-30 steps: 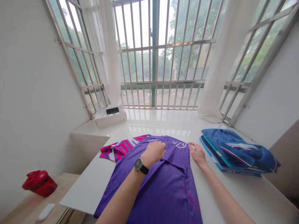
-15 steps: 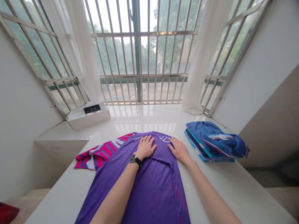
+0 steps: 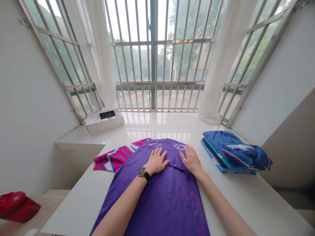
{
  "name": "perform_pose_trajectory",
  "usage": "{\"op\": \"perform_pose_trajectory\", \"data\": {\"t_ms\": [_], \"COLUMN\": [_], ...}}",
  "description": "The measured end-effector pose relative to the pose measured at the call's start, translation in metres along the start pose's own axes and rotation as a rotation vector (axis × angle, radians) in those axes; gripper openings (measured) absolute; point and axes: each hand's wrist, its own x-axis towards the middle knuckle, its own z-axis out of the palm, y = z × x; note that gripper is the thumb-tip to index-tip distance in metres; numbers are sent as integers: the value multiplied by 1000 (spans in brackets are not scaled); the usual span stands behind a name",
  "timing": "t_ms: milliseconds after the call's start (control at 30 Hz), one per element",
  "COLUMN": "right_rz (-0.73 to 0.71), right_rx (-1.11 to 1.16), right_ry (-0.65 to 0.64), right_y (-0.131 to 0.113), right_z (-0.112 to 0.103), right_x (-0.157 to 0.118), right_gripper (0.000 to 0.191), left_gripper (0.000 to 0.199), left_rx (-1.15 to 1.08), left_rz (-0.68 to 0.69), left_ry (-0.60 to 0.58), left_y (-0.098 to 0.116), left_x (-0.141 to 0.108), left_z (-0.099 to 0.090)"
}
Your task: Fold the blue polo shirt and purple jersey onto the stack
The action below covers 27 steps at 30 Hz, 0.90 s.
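A purple jersey point(image 3: 162, 200) lies spread on the white table point(image 3: 73, 196), its collar end away from me. Its one visible sleeve, striped pink, white and purple point(image 3: 120, 156), stretches out to the left; no sleeve shows on the right, where that side looks folded in. My left hand point(image 3: 157, 161), with a black-strapped watch point(image 3: 143, 173) on the wrist, rests flat on the upper chest, fingers spread. Flat on the upper right edge, beside the white logo, lies my right hand point(image 3: 192, 159), fingers also apart. Neither hand grips the cloth.
A stack of folded blue clothes point(image 3: 233, 152) sits at the right. On the back left ledge stands a white box point(image 3: 105, 125) with a black phone point(image 3: 107, 114) on it. Barred windows and white curtains point(image 3: 213, 82) rise behind. Something red point(image 3: 19, 206) is low at left.
My left hand has slid slightly toward me over the jersey, uncovering more of the lettering. My right hand stays at the jersey's right edge. The view has shifted a little to the left.
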Motion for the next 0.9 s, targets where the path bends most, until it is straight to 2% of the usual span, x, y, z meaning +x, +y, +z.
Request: {"op": "perform_pose_trajectory", "data": {"t_ms": [133,233,333,400,467,533,600,667,733,900], "right_rz": [-25,-31,-43,-48,-55,-65,-74,-85,-100,-138], "right_rx": [-148,-200,-232,-248,-255,-256,-252,-249,-247,-226], "right_ry": [-306,-409,-430,-427,-424,-424,-423,-424,-424,-405], "right_y": [-39,-44,-39,-36,-35,-32,-28,-23,-17,-8], "right_z": [8,5,1,0,1,3,4,5,5,5], "right_x": [-9,-9,-6,-5,-5,-5,-6,-6,-6,-8], "right_gripper": [68,73,74,74,74,74,74,74,74,74], "left_gripper": [64,63,51,39,39,40,37,36,36,34], "left_rx": [-33,-61,20,69,98,126,132,123,114,70], "left_rz": [5,-54,-250,-446,-591,-739,-815,-828,-819,-723], "left_ry": [18,53,164,194,213,213,176,132,101,109], "left_y": [0,-23,-74,-117,-157,-189,-211,-223,-230,-235], "left_x": [-7,-10,-34,-63,-98,-132,-159,-176,-182,-161], "left_z": [4,-16,-54,-81,-104,-119,-125,-126,-127,-136]}}
